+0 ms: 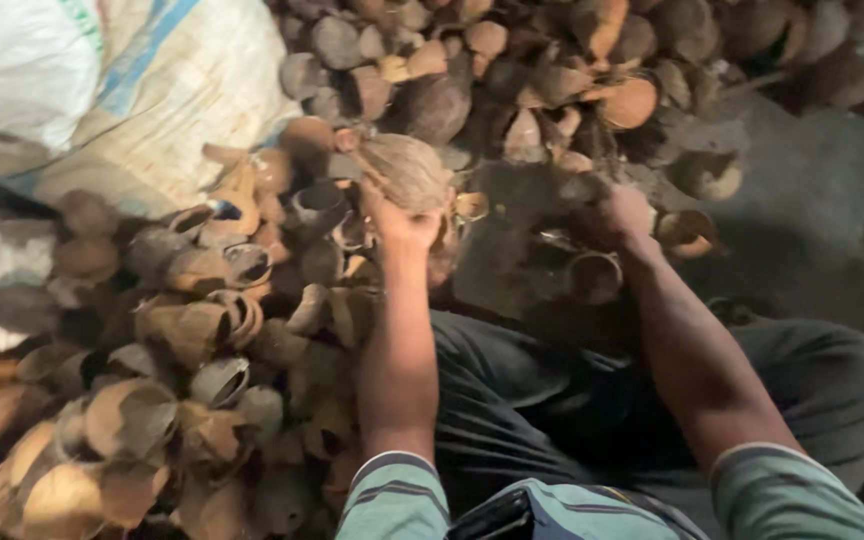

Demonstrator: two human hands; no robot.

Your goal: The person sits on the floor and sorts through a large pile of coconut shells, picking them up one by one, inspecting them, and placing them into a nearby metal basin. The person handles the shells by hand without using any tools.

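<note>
Coconut (407, 168) sits whole in our left hand (399, 222), fingers clamped beneath it; our right hand (620, 215) grips something dark (we cannot tell what). Split shells (182, 330) heap left, whole nuts (512, 70) wait ahead.

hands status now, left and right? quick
Left hand: closed around a whole brown fibrous coconut.
Right hand: down among the brown broken coconut shells; grip cannot be told.

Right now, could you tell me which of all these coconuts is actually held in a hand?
The whole, fibrous coconut gripped by the left hand above the heap; the others are mostly split shells lying loose.
</note>
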